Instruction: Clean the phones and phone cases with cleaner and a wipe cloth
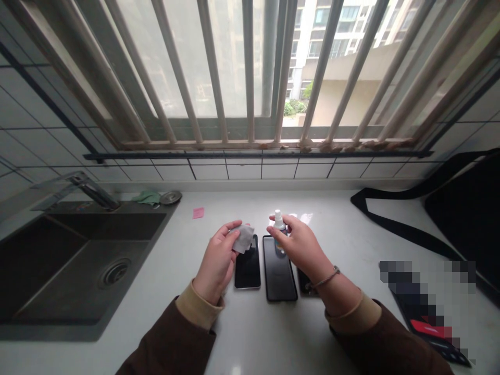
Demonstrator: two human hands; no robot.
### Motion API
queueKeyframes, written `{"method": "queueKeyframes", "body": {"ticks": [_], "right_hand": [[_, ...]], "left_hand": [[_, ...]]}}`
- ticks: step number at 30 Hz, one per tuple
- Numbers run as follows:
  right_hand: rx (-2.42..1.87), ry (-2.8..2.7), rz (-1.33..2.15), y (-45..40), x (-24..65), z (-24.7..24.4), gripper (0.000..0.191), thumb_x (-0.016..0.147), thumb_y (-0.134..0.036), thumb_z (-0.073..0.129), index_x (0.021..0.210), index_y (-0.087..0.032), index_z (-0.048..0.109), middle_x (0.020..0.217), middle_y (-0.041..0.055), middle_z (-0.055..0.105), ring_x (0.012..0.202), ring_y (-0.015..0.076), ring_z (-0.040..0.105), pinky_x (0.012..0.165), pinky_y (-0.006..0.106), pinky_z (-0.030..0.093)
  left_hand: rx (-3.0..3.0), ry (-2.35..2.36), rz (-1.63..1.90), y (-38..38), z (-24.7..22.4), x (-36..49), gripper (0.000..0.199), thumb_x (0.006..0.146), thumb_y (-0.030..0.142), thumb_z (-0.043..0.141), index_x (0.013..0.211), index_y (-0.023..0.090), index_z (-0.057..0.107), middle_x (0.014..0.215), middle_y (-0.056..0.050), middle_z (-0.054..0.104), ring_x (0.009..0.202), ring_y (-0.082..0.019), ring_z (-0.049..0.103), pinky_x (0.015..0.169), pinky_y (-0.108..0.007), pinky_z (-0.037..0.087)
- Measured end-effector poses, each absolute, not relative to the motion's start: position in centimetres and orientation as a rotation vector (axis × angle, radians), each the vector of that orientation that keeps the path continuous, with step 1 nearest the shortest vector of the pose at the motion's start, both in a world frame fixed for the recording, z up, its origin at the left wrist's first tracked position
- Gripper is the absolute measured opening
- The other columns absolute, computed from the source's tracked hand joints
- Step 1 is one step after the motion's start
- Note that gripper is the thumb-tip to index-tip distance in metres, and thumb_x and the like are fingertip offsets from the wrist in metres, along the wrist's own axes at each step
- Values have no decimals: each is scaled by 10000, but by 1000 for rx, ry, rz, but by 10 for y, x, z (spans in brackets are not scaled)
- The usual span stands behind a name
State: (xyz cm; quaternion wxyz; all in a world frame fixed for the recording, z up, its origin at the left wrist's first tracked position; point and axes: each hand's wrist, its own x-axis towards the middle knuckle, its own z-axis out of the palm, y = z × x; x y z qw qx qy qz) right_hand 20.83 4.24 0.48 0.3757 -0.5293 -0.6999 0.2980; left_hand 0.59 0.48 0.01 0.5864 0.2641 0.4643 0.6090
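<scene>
Pinched between the thumb and fingers of my left hand [219,255] is a small grey cloth [244,238]. It hangs over the top of a dark phone [247,271] lying on the counter. My right hand [302,242] grips a small spray bottle [278,227] with a white top, held upright above the far end of a larger black phone [280,276]. A third dark phone [307,284] lies partly hidden under my right wrist. Some crumpled white material [306,218] shows behind my right hand.
At the left is a dark sink [135,250] with a metal faucet [94,190]. A green rag [147,198], a metal strainer [171,197] and a pink note [198,213] lie near it. A black strap [406,229] and bag [464,203] occupy the right, beside a partly blurred dark object [414,299].
</scene>
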Motion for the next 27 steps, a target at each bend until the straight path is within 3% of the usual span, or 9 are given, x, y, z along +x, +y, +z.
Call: {"method": "queueKeyframes", "body": {"ticks": [4, 9, 14, 20, 24, 27], "right_hand": [[-1395, -1944, 743, 74, 202, 18, 338, 931, -421, 758, 1206, -224, 758, 975, 56, 794, 861, 223, 709, 777, 315, 501], [-1419, -2063, 614, 109, 189, 14, 271, 923, -259, 756, 1188, -208, 724, 1032, 72, 790, 929, 219, 709, 811, 296, 466], [-1439, -2130, 596, 119, 179, 2, 317, 928, -226, 737, 1235, -198, 663, 1038, 95, 777, 924, 227, 700, 782, 289, 445], [-1408, -2196, 591, 117, 176, -1, 230, 927, -204, 728, 1147, -216, 663, 1047, 84, 763, 966, 233, 694, 793, 286, 434], [-1407, -2203, 605, 114, 178, -1, 370, 914, -246, 741, 1261, -203, 621, 1060, 108, 764, 951, 260, 712, 787, 309, 463], [-1411, -2181, 614, 112, 180, -2, 567, 921, -335, 750, 1415, -173, 523, 1220, 166, 737, 1082, 300, 712, 888, 360, 509]], "left_hand": [[607, 1103, 1428, 5, 1, 6, 304, 903, 146, 725, 1200, 152, 664, 1054, -122, 811, 908, -186, 769, 852, -288, 601], [595, 1140, 1430, 8, -2, 4, 271, 923, 135, 680, 1192, 158, 650, 1035, -119, 809, 827, -171, 760, 781, -274, 602], [585, 1156, 1434, 9, -4, 1, 281, 910, 140, 684, 1189, 150, 650, 984, -106, 802, 788, -161, 747, 726, -249, 589], [583, 1133, 1439, 9, -4, 1, 282, 881, 176, 727, 1155, 146, 668, 989, -116, 801, 811, -179, 752, 726, -265, 593], [577, 1125, 1440, 9, -5, 1, 272, 876, 171, 730, 1141, 154, 674, 990, -109, 801, 821, -180, 756, 750, -274, 597], [581, 1119, 1440, 9, -5, 2, 280, 881, 179, 724, 1156, 154, 676, 1018, -117, 804, 840, -185, 758, 742, -272, 589]]}}
